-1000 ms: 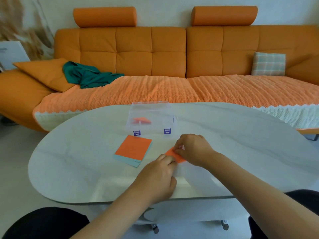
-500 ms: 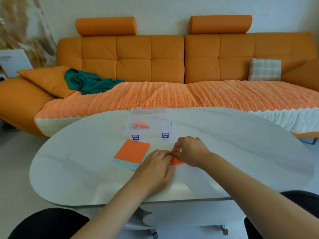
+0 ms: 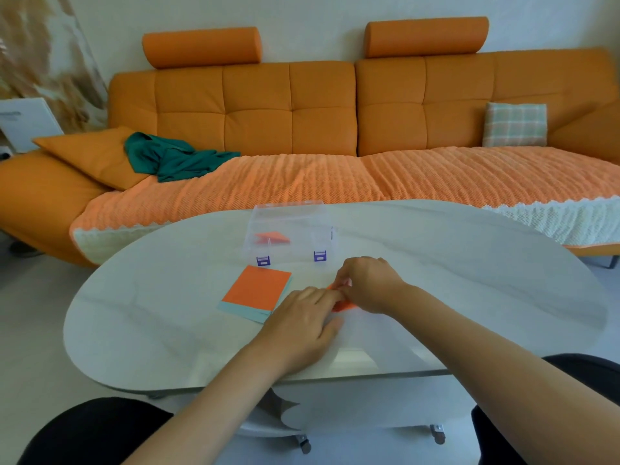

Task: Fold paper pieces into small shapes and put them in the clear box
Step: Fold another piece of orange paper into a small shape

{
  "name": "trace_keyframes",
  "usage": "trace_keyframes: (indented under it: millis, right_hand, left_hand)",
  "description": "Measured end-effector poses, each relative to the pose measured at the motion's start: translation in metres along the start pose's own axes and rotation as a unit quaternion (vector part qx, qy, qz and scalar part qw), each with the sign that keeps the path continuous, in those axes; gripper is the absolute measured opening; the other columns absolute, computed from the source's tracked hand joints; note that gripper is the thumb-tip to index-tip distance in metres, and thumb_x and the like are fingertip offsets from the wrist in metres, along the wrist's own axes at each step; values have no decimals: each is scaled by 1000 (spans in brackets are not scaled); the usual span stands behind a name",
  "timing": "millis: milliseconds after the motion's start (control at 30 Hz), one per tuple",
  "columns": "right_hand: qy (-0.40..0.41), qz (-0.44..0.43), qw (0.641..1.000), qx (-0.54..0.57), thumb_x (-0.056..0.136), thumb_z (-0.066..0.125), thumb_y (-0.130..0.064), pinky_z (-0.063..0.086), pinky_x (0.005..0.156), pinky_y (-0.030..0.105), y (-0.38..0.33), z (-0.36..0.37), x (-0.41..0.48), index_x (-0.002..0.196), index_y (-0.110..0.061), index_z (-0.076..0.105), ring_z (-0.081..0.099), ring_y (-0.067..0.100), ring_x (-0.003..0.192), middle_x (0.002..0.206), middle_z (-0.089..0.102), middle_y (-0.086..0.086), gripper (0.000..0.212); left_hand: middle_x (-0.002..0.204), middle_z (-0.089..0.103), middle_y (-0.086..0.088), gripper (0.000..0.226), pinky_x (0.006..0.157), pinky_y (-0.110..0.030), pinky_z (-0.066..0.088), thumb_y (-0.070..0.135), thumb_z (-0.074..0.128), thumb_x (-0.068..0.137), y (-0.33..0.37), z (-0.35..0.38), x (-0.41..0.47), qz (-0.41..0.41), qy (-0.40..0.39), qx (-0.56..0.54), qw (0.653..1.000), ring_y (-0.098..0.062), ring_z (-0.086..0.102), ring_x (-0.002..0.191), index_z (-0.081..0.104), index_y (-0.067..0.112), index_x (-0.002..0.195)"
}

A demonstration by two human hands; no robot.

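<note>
An orange paper piece (image 3: pixel 343 305) lies on the white table (image 3: pixel 167 317), mostly hidden under my fingers. My left hand (image 3: pixel 302 327) presses flat on its near side. My right hand (image 3: pixel 365 283) pinches its far edge with curled fingers. Behind them stands the clear box (image 3: pixel 288 234) with purple latches, and one folded orange shape (image 3: pixel 272 237) lies inside it. A stack of square paper (image 3: pixel 256 292), orange on top and light blue below, rests left of my hands.
An orange sofa (image 3: pixel 322 129) with a knitted cover runs behind the table, holding a green cloth (image 3: pixel 174 161) and a plaid cushion (image 3: pixel 515 125). My dark-clad knees show at the bottom corners.
Both hands have drawn closer together over the orange piece, so less of it shows. The camera has tilted slightly downward.
</note>
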State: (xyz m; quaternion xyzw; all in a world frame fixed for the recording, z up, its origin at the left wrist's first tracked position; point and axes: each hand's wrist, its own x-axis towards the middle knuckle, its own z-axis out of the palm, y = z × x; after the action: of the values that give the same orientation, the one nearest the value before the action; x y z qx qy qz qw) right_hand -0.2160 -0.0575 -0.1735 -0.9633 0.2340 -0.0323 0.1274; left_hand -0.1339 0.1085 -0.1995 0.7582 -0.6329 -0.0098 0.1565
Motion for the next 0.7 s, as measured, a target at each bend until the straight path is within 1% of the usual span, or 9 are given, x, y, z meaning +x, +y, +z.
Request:
trace_keyframes:
  millis: [33,100,167,267,367,433,567,633,700]
  right_hand:
    - [-3,-2,1000,-1,82,67,-55,41,92,31,0,0,0,99,-37,73,58,13,98,102,67,-14,26]
    - [4,-2,1000,2,85,65,-49,42,94,32,0,0,0,99,-37,73,59,13,100,104,68,-13,19]
    - [8,2,1000,4,88,61,-43,43,93,32,0,0,0,97,-38,74,60,14,101,104,68,-12,17]
    - [-1,3,1000,7,87,62,-45,43,94,31,2,0,2,98,-37,74,59,13,100,104,68,-12,18]
    - [1,3,1000,10,88,61,-46,43,91,30,4,1,4,98,-36,74,59,13,99,104,68,-12,19]
    - [3,6,1000,7,90,60,-44,43,90,30,4,3,5,97,-37,74,59,13,100,105,68,-12,18]
    - [4,3,1000,-2,90,59,-39,42,89,30,6,3,6,99,-36,73,60,14,99,104,68,-12,17]
    - [5,-3,1000,-13,91,58,-39,42,90,31,5,3,5,101,-36,73,59,14,100,106,68,-12,18]
    - [4,-9,1000,-23,91,57,-40,41,91,31,4,3,4,101,-37,72,59,14,101,106,67,-13,18]
  left_hand:
    - [121,60,6,43,98,-32,37,41,31,94,0,-1,4,-2,4,3,1000,-15,49,108,51,26,130]
    - [113,59,6,43,94,-34,39,43,30,94,-3,-1,9,-5,12,7,1000,-15,46,102,56,27,124]
    - [116,56,5,50,97,-34,38,45,26,92,-8,3,10,-4,19,15,1000,-15,43,105,59,25,125]
    - [127,59,4,51,104,-27,33,41,30,93,-15,7,8,11,38,25,999,-16,47,117,63,22,127]
    - [121,67,3,45,110,-25,25,34,35,93,-15,5,7,34,46,42,997,-20,55,117,69,19,119]
    - [129,65,4,50,118,-23,14,34,31,92,-12,4,4,41,32,46,998,-17,52,126,66,18,125]
    - [147,50,5,59,118,-15,-1,36,26,92,-3,2,-7,44,10,17,999,-9,40,136,48,18,144]
    - [149,47,4,54,117,-13,4,35,32,95,1,2,-11,36,7,12,999,-12,41,135,46,18,145]
    - [151,43,7,50,117,-20,22,35,39,98,4,1,-15,20,1,-5,1000,-13,41,135,43,22,146]
